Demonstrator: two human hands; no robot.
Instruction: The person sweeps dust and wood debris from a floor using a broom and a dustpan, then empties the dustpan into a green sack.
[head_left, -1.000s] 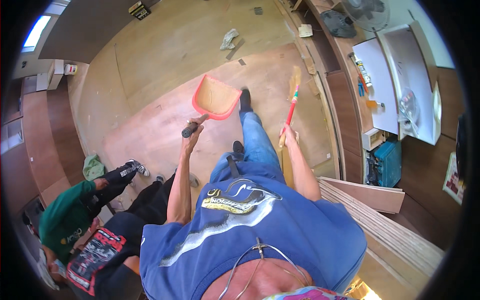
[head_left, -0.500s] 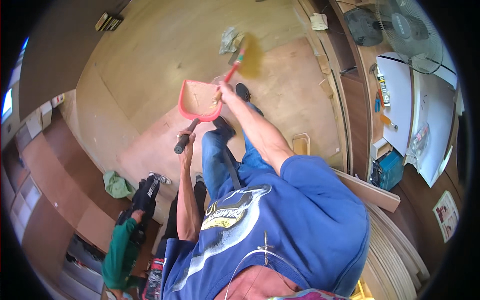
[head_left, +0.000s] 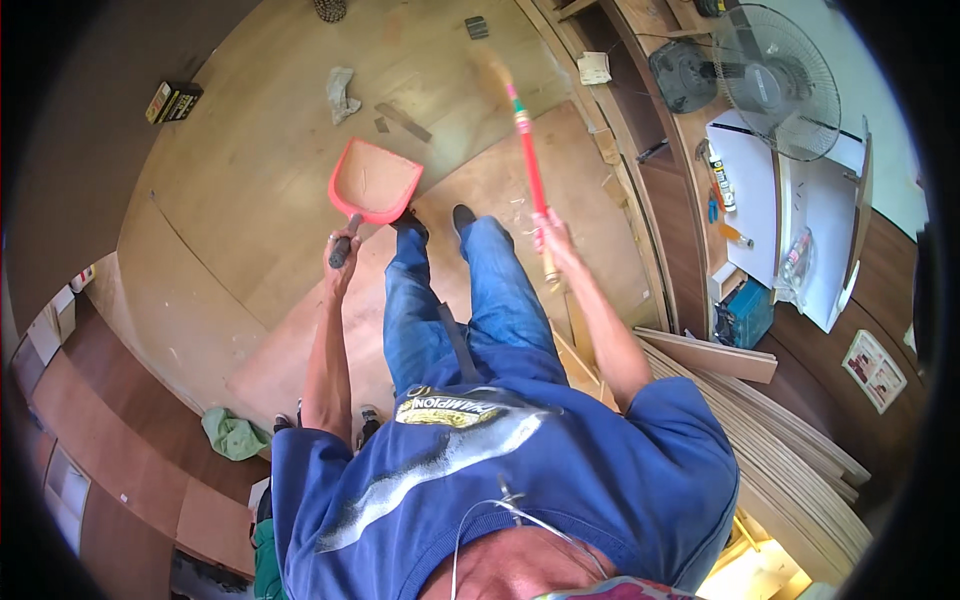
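Observation:
My left hand (head_left: pixel 342 250) grips the dark handle of a red dustpan (head_left: pixel 378 214), tilted above the floor left of my feet. A few thin slivers lie in its pan. In my right hand (head_left: pixel 554 238) is the handle of a broom (head_left: pixel 532 165) with a red shaft, held out to the right. Its bristles point away from me and are smeared by motion. Beyond the dustpan lie a crumpled pale rag (head_left: pixel 342 95) and a brown wood strip (head_left: pixel 403 122) with a smaller piece beside it.
On the right, a bench holds a fan (head_left: pixel 775 85), tools and a teal toolbox (head_left: pixel 744 314). Long boards (head_left: pixel 760 430) are stacked at my right side. A green cloth (head_left: pixel 235 433) lies at the left. A sliver of a co-worker's green sleeve (head_left: pixel 265 560) shows lower left.
The broom has swung from beside the dustpan out to the right, and my arms are now apart. The dustpan sits further left. The view has shifted, and the co-worker is mostly hidden.

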